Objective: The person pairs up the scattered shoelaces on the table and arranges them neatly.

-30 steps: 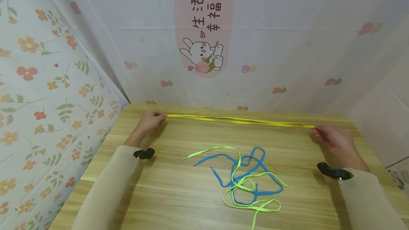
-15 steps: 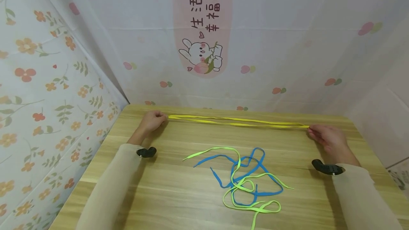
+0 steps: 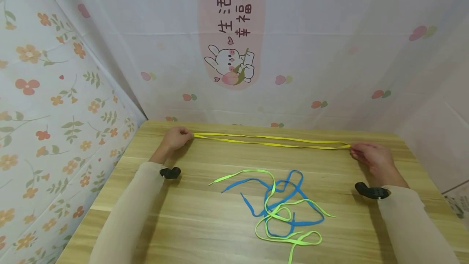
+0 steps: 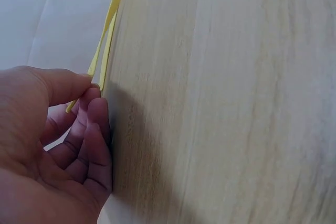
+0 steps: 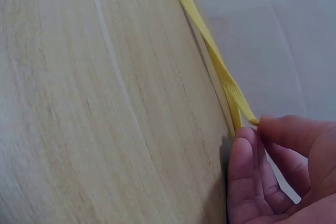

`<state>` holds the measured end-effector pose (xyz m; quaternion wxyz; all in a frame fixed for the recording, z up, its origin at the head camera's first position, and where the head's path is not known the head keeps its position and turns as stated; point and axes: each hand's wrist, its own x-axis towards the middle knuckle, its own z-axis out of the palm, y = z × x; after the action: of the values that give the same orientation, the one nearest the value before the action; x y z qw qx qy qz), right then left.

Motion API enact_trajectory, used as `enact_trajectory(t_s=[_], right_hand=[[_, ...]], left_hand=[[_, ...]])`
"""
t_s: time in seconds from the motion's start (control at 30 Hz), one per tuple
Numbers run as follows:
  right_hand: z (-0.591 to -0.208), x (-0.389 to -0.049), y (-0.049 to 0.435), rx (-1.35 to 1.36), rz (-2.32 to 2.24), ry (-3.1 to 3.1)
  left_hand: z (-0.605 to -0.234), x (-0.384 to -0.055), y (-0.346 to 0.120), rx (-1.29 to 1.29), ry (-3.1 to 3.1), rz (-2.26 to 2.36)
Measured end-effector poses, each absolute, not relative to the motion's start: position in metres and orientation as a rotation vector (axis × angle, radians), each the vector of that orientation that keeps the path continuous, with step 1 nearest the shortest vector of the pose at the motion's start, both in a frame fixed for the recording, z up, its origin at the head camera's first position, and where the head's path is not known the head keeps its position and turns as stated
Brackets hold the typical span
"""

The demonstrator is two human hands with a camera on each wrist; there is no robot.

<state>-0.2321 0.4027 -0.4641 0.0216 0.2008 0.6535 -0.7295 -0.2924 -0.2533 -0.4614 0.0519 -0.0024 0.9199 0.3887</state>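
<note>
A yellow shoelace (image 3: 271,137) runs doubled along the far side of the table, its two strands slightly apart in the middle. At its left end my left hand (image 3: 176,138) pinches it between thumb and forefinger; in the left wrist view a short tip of the shoelace (image 4: 97,59) pokes out below the thumb. My right hand (image 3: 374,158) pinches the other end, where the right wrist view shows the flat yellow band (image 5: 210,45) meeting the thumb and fingertips. Nearer the body, a blue shoelace (image 3: 309,222) and a lime-green shoelace (image 3: 253,170) lie loosely tangled together.
The wooden table (image 3: 205,223) meets a printed cloth backdrop (image 3: 329,52) just beyond the yellow strands. A floral curtain (image 3: 55,133) hangs along the left side. Dark wrist cameras sit on both sleeves.
My right hand has shifted left and slightly toward the body, and the left hand a little right. The yellow shoelace has slackened, its strands spreading apart. The tangled shoelaces stay put.
</note>
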Motion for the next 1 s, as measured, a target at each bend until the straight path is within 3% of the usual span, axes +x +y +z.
enact_trajectory(t_s=[0.67,1.0], right_hand=[[-0.4647,-0.2392,0.3979,0.672,-1.835,2.421],[-0.4632,-0.2406,0.3984,0.713,-1.867,2.352]], left_hand=[[-0.4567,-0.2915,-0.2481,-0.021,2.838,1.083],[-0.4587,-0.2918,-0.2494,-0.023,2.838,1.076]])
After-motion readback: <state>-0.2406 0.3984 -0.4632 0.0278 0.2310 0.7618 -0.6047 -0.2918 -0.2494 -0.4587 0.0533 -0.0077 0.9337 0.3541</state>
